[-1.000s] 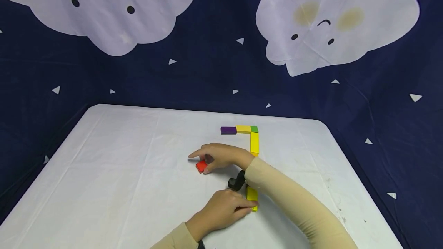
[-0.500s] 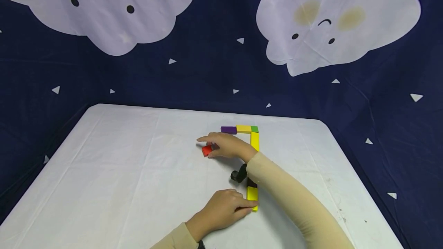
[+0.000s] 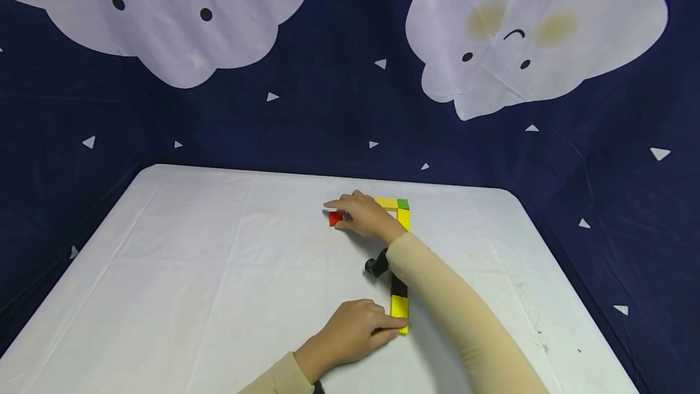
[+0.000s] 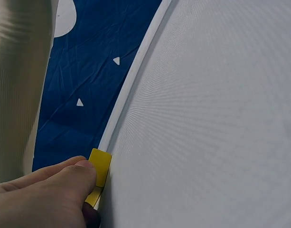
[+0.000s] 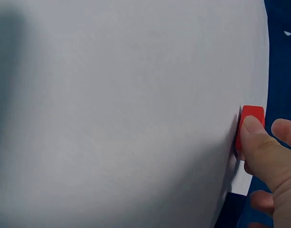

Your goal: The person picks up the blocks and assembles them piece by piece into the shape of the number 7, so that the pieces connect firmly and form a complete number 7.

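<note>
My right hand pinches a red block between thumb and fingers near the far end of a block row. In the right wrist view the thumb lies along the red block. The purple block at that end is covered by this hand in the head view. Nearer, my left hand holds a yellow block at the row's near end, index finger across it. The left wrist view shows thumb and finger on either side of the yellow block.
A yellow block, a green block and another yellow block form the far corner. A black block adjoins the near yellow one. The right forearm hides the row's middle. The white table meets a dark-blue cloth backdrop.
My right hand has carried the red block away from me and slightly right, over the purple block's place, turning it somewhat. The left hand has stayed at the near yellow block.
</note>
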`<action>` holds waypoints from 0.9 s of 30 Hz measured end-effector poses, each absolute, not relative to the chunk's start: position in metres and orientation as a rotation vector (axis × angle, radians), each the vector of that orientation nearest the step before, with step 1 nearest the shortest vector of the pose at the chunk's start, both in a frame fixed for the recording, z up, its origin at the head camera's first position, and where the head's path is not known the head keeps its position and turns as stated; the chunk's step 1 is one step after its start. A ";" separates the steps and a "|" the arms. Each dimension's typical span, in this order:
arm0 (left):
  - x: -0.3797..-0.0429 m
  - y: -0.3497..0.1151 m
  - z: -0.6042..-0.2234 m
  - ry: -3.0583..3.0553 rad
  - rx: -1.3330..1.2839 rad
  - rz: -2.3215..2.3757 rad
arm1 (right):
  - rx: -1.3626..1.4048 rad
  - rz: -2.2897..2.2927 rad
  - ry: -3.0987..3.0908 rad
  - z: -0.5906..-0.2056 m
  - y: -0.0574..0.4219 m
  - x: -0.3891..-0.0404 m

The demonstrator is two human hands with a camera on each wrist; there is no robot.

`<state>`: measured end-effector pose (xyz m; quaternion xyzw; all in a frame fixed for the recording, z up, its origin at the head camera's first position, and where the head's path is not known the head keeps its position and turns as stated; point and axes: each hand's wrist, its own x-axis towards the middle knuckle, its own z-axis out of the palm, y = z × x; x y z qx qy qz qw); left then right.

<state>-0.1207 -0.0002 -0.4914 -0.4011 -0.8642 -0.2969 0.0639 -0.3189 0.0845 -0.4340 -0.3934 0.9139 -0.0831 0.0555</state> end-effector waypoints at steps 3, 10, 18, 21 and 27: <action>-0.121 0.000 -0.491 -2.610 -1.209 -0.896 | -1.176 -0.242 2.819 -0.435 0.085 -0.324; -0.120 0.000 -0.491 -2.611 -1.212 -0.886 | -1.106 -0.207 2.897 -0.436 0.086 -0.335; -0.122 0.001 -0.493 -2.613 -1.210 -0.868 | -1.012 -0.176 2.897 -0.438 0.087 -0.340; -0.122 0.001 -0.493 -2.607 -1.209 -0.852 | -0.981 -0.171 2.894 -0.439 0.087 -0.340; -0.121 0.001 -0.493 -2.606 -1.205 -0.856 | -0.930 -0.156 2.901 -0.442 0.086 -0.342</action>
